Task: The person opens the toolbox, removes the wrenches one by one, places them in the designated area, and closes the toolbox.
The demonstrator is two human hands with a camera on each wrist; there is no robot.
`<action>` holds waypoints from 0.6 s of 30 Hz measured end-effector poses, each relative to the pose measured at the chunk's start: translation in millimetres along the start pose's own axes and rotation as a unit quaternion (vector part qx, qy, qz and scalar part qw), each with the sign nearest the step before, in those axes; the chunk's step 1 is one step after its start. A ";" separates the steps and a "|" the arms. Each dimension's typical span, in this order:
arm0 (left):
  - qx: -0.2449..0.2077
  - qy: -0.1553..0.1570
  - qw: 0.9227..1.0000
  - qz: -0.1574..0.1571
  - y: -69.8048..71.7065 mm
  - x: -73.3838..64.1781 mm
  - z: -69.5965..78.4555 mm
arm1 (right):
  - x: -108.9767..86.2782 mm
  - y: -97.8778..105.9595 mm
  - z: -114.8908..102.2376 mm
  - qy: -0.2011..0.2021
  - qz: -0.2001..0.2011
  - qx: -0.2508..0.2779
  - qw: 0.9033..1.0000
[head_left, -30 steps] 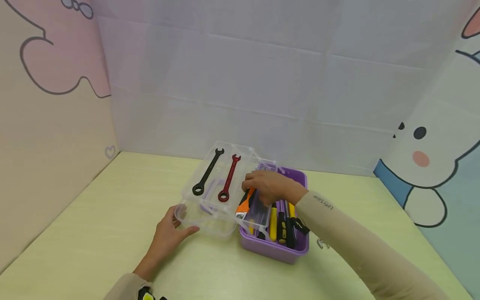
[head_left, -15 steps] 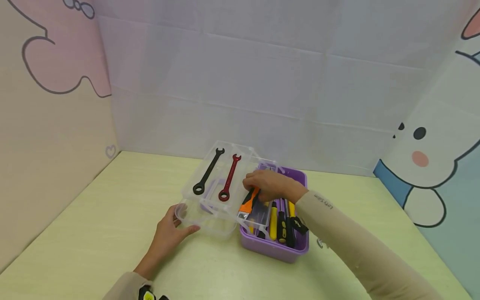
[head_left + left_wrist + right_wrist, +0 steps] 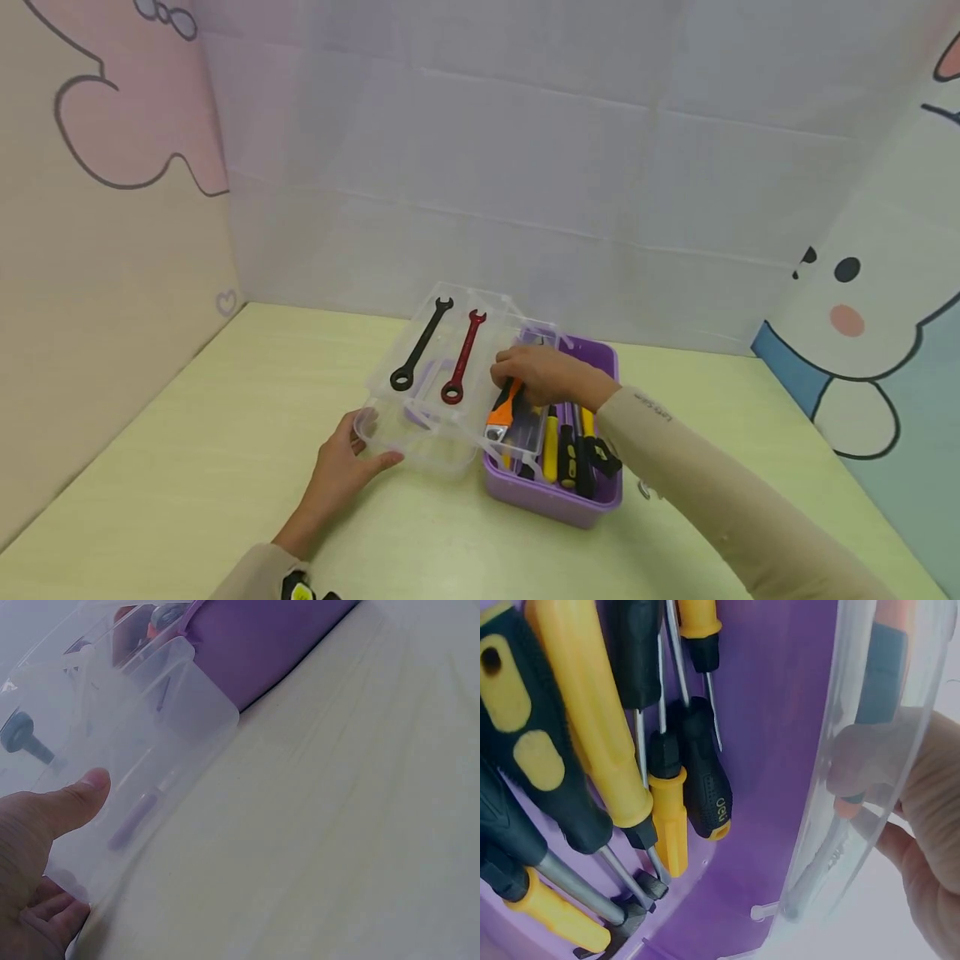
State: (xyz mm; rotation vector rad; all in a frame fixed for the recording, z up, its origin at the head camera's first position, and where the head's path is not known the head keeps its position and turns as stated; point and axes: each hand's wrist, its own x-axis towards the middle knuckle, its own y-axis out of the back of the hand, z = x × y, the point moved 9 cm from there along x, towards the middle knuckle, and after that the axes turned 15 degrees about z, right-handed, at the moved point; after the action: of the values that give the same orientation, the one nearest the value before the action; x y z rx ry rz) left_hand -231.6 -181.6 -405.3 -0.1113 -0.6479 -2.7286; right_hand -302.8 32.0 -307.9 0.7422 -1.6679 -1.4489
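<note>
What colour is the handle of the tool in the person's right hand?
The tool's handle is orange and black; the head view shows it best.

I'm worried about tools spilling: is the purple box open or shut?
Open: in the head and right wrist views, screwdrivers show uncovered inside the box.

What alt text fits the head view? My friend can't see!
A person's right grip holds an orange-and-black tool at a purple toolbox; the left grip holds its clear lid. Black and red combination wrenches lie on a clear tray.
</note>
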 end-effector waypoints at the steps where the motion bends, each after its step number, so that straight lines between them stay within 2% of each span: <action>1: 0.001 0.000 1.000 0.001 0.5 0.1 0.0 | 0.5 0.8 0.6 -0.001 0.000 0.004 1.000; 4: 0.001 0.002 1.000 0.003 0.2 -0.5 -1.2 | 0.6 4.8 1.0 0.002 0.005 0.015 1.000; 9: 0.000 0.001 1.000 0.005 1.2 -1.1 -0.8 | 3.7 15.4 -3.0 0.030 0.020 0.007 0.999; 18: 0.001 -0.004 1.000 0.007 0.2 0.6 0.0 | 7.1 23.2 -11.8 0.063 0.013 0.014 0.998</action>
State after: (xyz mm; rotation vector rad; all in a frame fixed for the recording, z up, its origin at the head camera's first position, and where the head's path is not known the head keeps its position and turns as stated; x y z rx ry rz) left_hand -232.1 -182.0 -405.2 -0.1253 -0.6505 -2.7142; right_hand -294.9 24.1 -283.3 0.8078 -1.5975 -1.3360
